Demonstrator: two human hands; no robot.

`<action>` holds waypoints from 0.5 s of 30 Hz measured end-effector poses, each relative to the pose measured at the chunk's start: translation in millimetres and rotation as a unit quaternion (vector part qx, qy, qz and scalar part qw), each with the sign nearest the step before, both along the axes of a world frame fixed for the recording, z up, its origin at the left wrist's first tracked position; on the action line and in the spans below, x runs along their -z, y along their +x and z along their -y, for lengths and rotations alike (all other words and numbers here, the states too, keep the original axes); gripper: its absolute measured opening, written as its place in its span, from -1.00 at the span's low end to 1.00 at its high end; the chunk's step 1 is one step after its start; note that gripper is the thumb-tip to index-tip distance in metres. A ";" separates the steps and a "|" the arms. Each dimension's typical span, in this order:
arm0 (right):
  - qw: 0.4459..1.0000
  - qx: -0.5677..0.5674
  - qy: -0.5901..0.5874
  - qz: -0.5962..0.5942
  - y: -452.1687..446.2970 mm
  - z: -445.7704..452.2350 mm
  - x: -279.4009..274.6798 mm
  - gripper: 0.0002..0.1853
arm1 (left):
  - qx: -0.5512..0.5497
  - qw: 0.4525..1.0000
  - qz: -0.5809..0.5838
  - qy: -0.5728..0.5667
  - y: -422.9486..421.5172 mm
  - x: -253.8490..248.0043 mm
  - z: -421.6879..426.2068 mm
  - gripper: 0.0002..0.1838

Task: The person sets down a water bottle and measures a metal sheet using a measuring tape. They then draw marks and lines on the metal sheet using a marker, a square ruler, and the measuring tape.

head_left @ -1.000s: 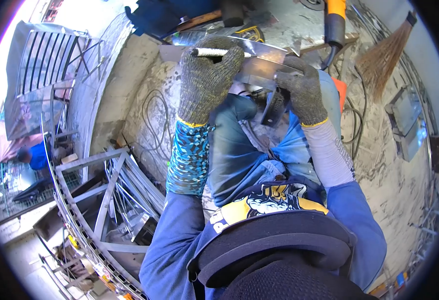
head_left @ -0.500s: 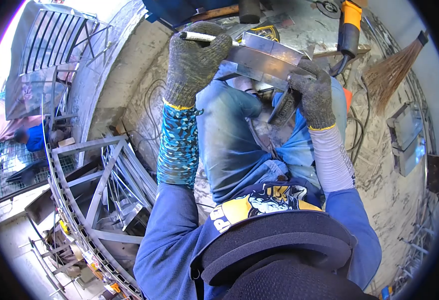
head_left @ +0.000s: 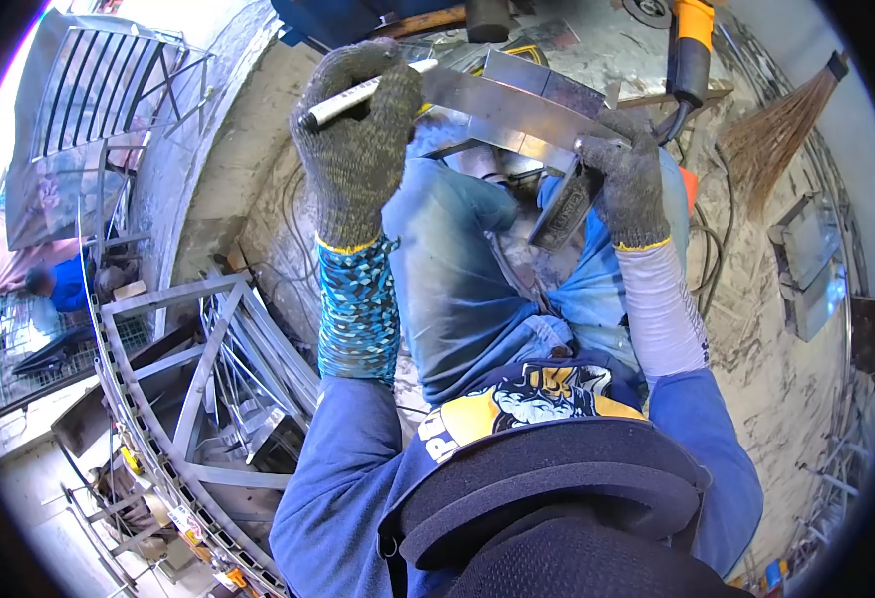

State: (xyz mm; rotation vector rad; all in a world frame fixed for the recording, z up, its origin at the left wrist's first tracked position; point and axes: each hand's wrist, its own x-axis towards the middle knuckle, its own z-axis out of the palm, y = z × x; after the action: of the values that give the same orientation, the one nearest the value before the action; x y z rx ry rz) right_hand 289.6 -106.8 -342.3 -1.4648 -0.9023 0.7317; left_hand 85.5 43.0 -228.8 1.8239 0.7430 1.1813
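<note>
Gloved in grey knit, my left hand is closed around a white marker with a black end; the marker slants up to the right. Beside it, the left end of a bent metal piece reaches near the glove; whether they touch is unclear. My right hand, in a matching glove, is closed on the right end of this metal piece. A dark tool with a flat, lettered part hangs just below the right fingers, against the metal. The metal is above my knees.
An orange-and-black power tool lies at the upper right, near a straw broom. Cables curl on the floor on both sides. Metal frames and strips stand at the lower left. Another person in blue is at the far left.
My left hand has moved left, away from the middle of the metal piece, and the marker has tilted upward to the right. The metal and my right hand have shifted slightly right and down.
</note>
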 end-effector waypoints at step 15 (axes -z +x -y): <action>0.975 0.009 0.065 -0.213 -5.6 -4.0 10.1 -0.87 | 0.200 0.973 -0.100 -0.063 58.0 33.0 33.6 -0.74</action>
State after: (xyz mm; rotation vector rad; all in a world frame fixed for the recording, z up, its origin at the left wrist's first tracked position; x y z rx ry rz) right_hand 283.9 -102.9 -352.4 -1.1390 -0.5919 0.9129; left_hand 143.5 9.4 -261.9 1.8907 0.5124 0.6829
